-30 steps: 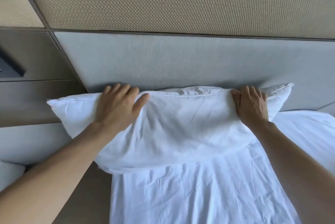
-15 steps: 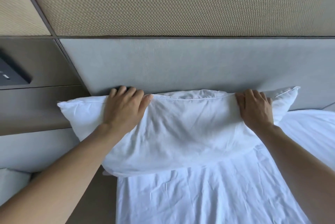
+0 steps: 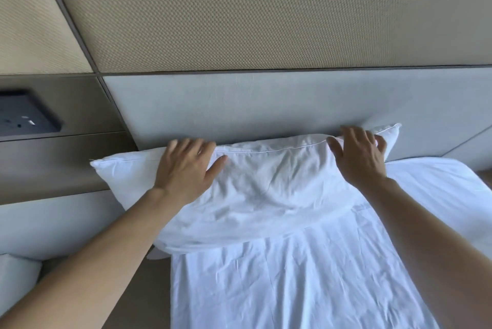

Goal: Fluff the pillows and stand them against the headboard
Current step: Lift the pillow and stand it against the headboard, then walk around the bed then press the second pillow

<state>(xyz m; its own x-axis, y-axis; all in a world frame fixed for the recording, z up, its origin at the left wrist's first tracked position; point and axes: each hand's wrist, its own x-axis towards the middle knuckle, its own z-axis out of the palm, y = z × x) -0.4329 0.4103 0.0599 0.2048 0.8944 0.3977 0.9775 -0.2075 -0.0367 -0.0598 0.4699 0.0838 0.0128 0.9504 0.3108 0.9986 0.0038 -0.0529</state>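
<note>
**Pillow up at the headboard, both hands on its top edge**

Head view, the only one: the white pillow point(image 3: 266, 195) leans against the grey padded headboard point(image 3: 239, 105), its long piped top seam running along the panel and its lower edge resting on the rumpled white sheet point(image 3: 292, 283). Its left corner juts past the mattress edge, out in front of the brown wall panel point(image 3: 53, 166).

The left hand point(image 3: 186, 169) lies on the pillow's top edge left of centre, fingers spread and draped over the seam, thumb angled out across the front face. It is a loose, flattened press, not a clenched fistful. The right hand point(image 3: 358, 158) is over the top edge near the right corner, fingers fanned wide and slightly blurred; whether the fingertips actually pinch the fabric or only rest on it cannot be told. Both bare forearms reach in from the bottom corners.

Behind the pillow's right end, more white bedding point(image 3: 436, 182) spreads across the mattress. Up left, a dark socket plate point(image 3: 26, 115) sits recessed in the wall panel. Above the headboard, a beige woven wall covering point(image 3: 253, 9). At bottom left, a pale cushion-like shape point(image 3: 16, 278), partly cut off.
</note>
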